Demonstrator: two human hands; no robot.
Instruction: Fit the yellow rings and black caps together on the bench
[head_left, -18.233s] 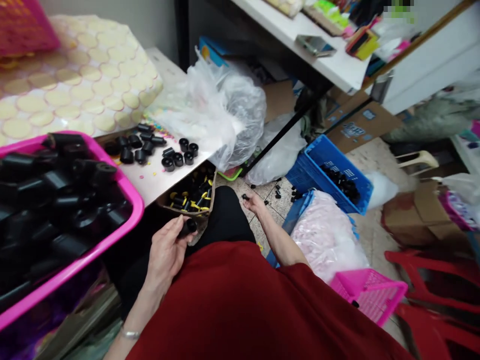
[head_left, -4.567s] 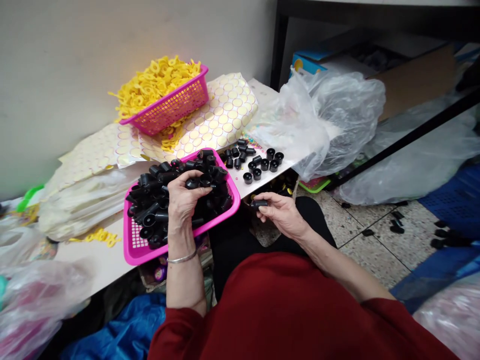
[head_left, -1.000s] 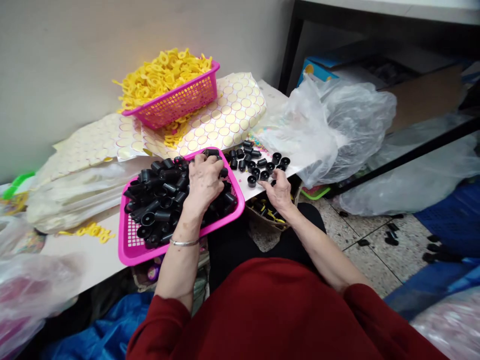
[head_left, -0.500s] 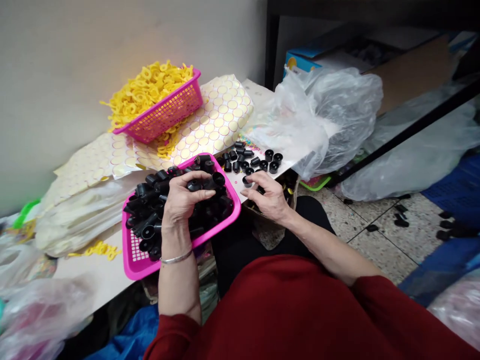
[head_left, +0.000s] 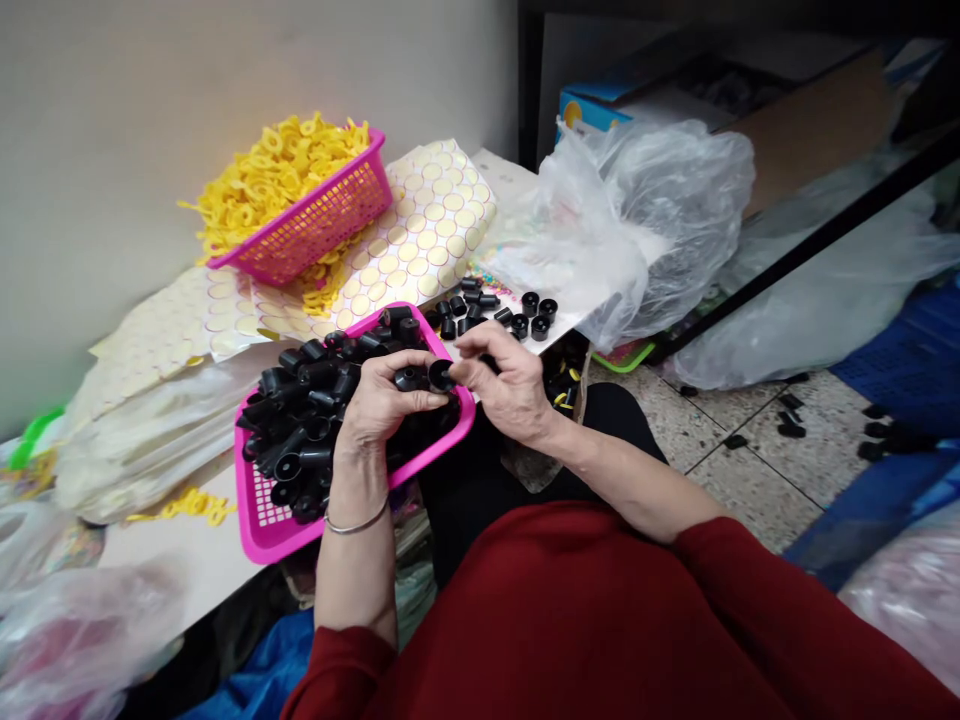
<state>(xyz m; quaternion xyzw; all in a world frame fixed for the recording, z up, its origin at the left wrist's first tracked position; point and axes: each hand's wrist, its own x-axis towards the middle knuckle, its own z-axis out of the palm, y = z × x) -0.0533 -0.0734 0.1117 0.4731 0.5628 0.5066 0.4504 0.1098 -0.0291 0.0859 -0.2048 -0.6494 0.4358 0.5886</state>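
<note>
My left hand [head_left: 382, 400] is closed on a black plastic piece [head_left: 424, 377] with a round, cup-like open end facing right. It is held over the pink basket [head_left: 439, 445], which is heaped with similar black pieces [head_left: 315, 395]. My right hand [head_left: 506, 385] meets it there, thumb and fingertips pinched against the open end. Whatever sits between those right fingertips is too small to make out. A dark bit [head_left: 489, 362] shows beneath the curled right fingers. Behind the right hand, several black cup-ended pieces [head_left: 540, 326] stand or lie on the white board [head_left: 577, 318].
A second pink basket [head_left: 322, 222] full of yellow plastic parts [head_left: 285, 175] rests tilted on sheets of round stickers [head_left: 420, 240]. Clear plastic bags [head_left: 667, 190] lie at the right. Below the right hand is an open box [head_left: 568, 385] of black and yellow bits.
My right hand has moved left, from beside the loose black cups to the piece in my left hand. The left hand keeps its hold and has shifted slightly. The view has shifted a little.
</note>
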